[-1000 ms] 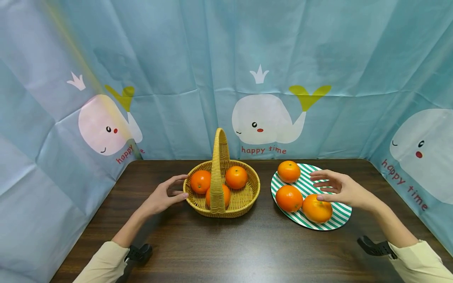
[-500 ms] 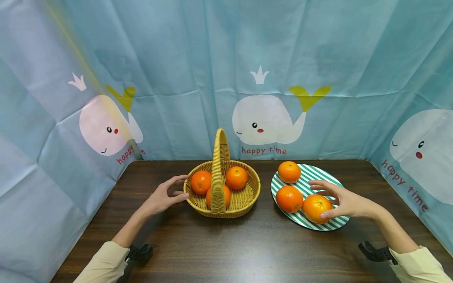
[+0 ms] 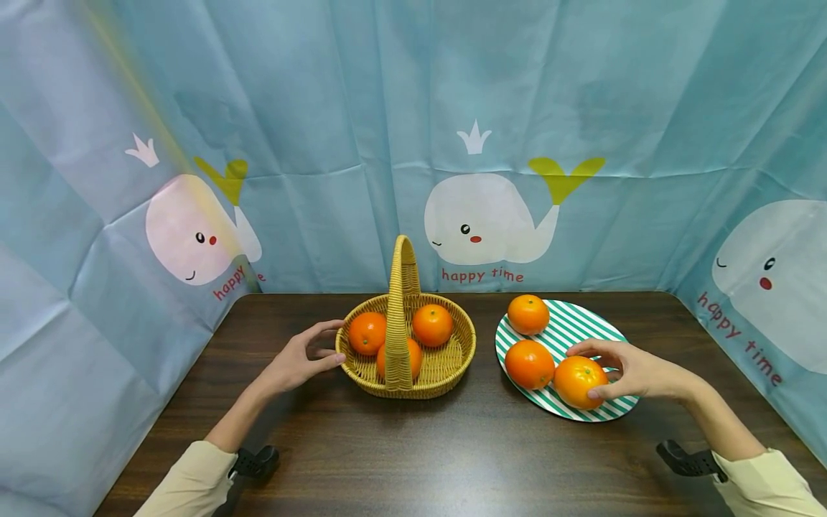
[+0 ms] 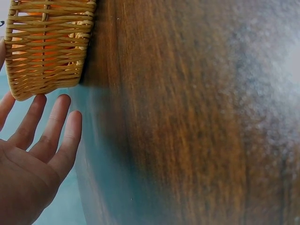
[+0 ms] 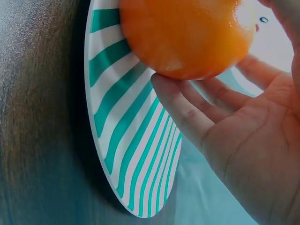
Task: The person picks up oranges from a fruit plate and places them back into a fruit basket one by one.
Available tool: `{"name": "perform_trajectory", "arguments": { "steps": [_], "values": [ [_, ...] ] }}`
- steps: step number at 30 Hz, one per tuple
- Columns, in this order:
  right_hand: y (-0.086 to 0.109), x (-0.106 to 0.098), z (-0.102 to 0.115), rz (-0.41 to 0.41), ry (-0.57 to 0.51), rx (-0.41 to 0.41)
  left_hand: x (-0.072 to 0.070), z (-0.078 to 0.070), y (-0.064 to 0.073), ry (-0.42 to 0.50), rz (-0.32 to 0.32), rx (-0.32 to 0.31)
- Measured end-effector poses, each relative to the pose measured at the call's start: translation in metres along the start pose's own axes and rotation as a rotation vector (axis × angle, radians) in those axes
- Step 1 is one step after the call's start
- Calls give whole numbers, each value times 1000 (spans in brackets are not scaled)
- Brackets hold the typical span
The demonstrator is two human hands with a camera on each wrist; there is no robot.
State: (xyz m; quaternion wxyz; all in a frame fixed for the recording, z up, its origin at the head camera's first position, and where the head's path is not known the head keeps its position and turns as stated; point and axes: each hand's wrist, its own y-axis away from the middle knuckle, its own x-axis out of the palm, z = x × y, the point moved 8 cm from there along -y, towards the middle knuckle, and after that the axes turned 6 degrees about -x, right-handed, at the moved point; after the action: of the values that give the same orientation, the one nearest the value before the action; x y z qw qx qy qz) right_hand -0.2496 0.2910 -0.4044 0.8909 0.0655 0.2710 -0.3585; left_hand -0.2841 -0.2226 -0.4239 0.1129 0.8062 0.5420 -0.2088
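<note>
On the right of the head view, my right hand (image 3: pixel 636 370) curls around the right side of an orange (image 3: pixel 575 382) on a green-and-white striped plate (image 3: pixel 568 319). The thumb lies at its near side and the fingers behind it. In the right wrist view the fingertips meet the underside of the orange (image 5: pixel 187 37), close beside the plate (image 5: pixel 136 154). My left hand (image 3: pixel 298 362) touches the left rim of a yellow wicker basket (image 3: pixel 429 391). Its fingers (image 4: pixel 61 117) extend to the basket wall in the left wrist view.
Three oranges, one of them this orange (image 3: pixel 433 325), sit in the basket under its tall arched handle (image 3: pixel 396 309). Two more, a front orange (image 3: pixel 528 365) and a back orange (image 3: pixel 528 314), share the plate. A blue whale-print curtain (image 3: pixel 323 143) hangs behind the dark wooden table (image 3: pixel 388 452).
My right hand has come down over the front right orange, and its fingers and thumb have closed in around the fruit. The left hand keeps its place at the basket rim.
</note>
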Motion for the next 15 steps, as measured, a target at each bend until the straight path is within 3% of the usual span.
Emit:
{"name": "perform_trajectory", "arguments": {
  "steps": [15],
  "values": [
    [2, -20, 13, -35, -11, -60, 0, -2, 0, -11, -3, 11]
  ]
}}
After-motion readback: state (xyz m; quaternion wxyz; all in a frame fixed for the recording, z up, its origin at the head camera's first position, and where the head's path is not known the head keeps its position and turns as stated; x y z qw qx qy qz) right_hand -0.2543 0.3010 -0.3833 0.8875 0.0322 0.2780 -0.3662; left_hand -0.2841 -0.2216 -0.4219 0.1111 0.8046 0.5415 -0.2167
